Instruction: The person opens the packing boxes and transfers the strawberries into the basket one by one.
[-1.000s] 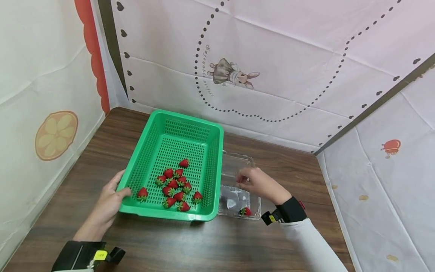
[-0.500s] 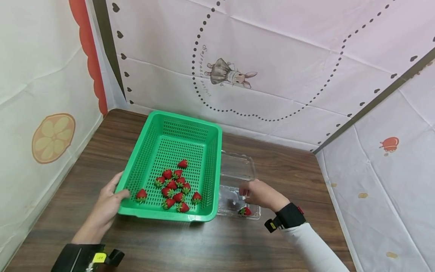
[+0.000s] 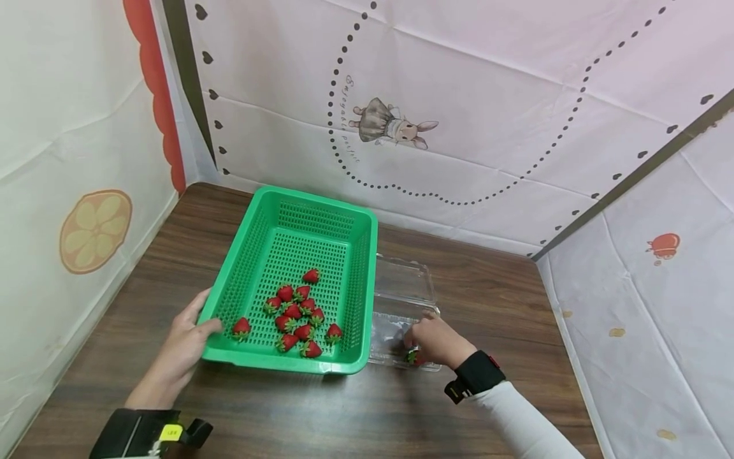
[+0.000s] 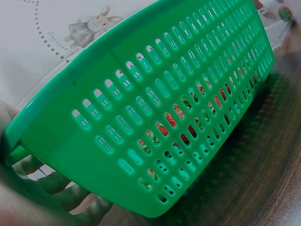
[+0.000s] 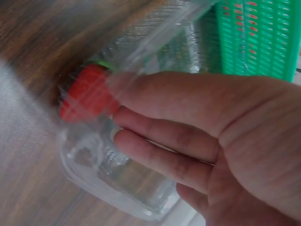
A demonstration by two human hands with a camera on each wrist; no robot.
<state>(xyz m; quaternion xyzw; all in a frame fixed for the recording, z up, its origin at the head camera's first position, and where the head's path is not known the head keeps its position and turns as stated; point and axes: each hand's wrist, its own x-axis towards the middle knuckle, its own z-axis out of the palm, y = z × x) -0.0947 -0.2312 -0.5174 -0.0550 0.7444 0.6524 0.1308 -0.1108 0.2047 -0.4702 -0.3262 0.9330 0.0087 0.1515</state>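
Note:
A green perforated basket point(image 3: 350, 255) holds several red strawberries point(image 3: 292, 311) with green leaves. My left hand point(image 3: 183, 335) grips its front left corner, thumb over the rim and fingers beneath, as the left wrist view shows too. Right of the basket lies a clear plastic clamshell box point(image 3: 385, 341), its lid folded back. My right hand point(image 3: 437, 341) reaches down into the box and pinches a single strawberry point(image 5: 89, 94) in the near right corner. In the right wrist view the thumb laps over its edge, the other fingers are bent just below, and the index finger is hidden.
Everything stands on a dark wood-grain table point(image 3: 321, 414). A pale printed cloth point(image 3: 459, 115) rises behind it, with more cloth along the left and right sides. The basket's right side stands close against the clear box.
My right hand has come down from above the middle of the box to the strawberry in its near right corner. The left hand and the basket stay in place.

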